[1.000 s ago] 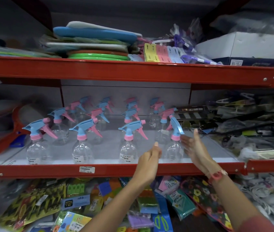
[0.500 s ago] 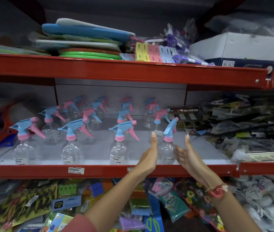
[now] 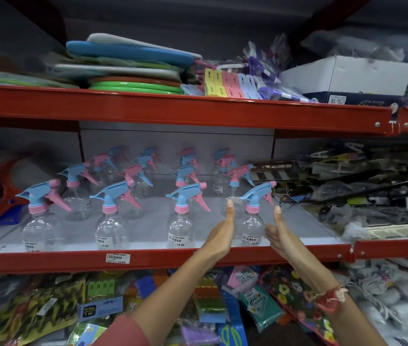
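Seemingly touching, left hand (image 3: pixel 220 233), right hand (image 3: pixel 279 233), spray bottle (image 3: pixel 252 226)

Head camera faces the red shelf (image 3: pixel 173 258) close, looking slightly down.

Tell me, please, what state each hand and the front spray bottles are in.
Left hand: open, fingers straight, beside the bottle.
Right hand: open, fingers straight, on the bottle's other side.
Spray bottle between the hands: upright, capped, looks empty.
Other front spray bottles: upright, capped.
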Demonstrator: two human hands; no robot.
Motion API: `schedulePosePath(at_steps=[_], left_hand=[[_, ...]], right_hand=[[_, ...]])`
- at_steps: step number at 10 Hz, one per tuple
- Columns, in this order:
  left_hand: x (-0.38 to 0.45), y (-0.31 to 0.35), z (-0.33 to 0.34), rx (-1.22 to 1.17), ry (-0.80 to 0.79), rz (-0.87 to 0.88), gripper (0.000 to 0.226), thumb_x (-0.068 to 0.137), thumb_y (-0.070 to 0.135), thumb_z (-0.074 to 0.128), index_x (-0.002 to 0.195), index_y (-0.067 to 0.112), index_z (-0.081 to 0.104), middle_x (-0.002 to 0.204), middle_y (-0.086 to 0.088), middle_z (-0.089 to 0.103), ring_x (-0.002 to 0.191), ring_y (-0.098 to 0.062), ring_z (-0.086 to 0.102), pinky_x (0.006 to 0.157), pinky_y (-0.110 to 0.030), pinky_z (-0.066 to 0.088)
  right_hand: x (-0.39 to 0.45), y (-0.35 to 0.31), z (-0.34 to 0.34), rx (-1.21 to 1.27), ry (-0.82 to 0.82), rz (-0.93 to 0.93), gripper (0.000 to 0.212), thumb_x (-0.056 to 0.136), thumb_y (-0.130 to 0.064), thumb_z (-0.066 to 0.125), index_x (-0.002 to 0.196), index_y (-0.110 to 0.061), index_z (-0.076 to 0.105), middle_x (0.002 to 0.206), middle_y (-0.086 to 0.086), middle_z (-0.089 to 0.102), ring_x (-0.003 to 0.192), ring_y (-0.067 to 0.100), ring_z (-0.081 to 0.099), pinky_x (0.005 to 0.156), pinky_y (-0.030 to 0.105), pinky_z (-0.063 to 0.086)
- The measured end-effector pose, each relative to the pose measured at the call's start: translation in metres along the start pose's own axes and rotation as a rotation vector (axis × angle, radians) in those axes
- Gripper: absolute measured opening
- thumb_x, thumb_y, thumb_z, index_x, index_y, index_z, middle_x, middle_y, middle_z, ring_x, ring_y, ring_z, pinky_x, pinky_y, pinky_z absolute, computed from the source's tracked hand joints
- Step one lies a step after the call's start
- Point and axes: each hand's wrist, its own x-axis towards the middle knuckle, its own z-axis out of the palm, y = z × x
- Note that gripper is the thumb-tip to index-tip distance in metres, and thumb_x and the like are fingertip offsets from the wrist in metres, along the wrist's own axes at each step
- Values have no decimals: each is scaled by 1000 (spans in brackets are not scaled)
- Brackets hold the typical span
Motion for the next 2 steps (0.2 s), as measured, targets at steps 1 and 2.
schedulePosePath(at_steps=[1, 2], left_hand=[[-12, -10, -16, 39, 18, 58, 112, 64, 93, 12, 143, 19, 40, 144, -5, 51, 135, -21, 44, 117, -45, 28], [-23, -16, -38, 74, 100, 197, 70, 87, 70, 26, 125, 21, 59, 133, -4, 61, 122, -15, 56, 110, -43, 39]], right_hand=[[-10, -2, 9, -90, 185, -112, 113, 73, -88, 12, 124, 3, 57, 128, 24, 61, 118, 36, 59, 104, 53, 43], [-22, -19, 25, -114, 355, -309, 86, 85, -74, 23, 101, -4, 70, 97, 27, 71, 91, 35, 69, 86, 52, 53]])
